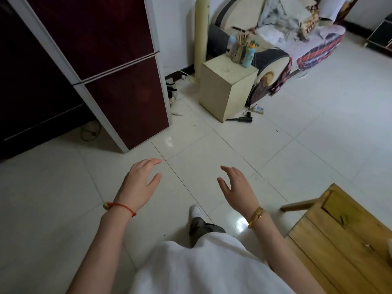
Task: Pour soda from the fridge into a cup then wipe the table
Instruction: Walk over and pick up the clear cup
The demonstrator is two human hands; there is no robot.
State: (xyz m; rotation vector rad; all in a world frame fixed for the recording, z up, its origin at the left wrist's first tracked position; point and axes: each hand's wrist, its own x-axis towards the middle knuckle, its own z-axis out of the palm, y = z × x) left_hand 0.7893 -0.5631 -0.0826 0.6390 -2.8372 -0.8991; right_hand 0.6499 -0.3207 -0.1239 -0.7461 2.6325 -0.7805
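Observation:
A dark red two-door fridge (110, 60) with silver edges stands at the upper left, both doors closed. My left hand (139, 183) hovers over the tiled floor below it, fingers spread and empty, a red string on the wrist. My right hand (237, 188) floats beside it, also empty with fingers apart, a gold bracelet on the wrist. The corner of a wooden table (343, 236) shows at the lower right. No soda or cup is visible.
A cream cabinet (227, 88) with bottles and sticks on top stands past the fridge, beside a cluttered sofa (297, 39). A hair dryer (244, 119) and power strip lie on the floor. A tall cream cylinder (201, 35) leans by the wall.

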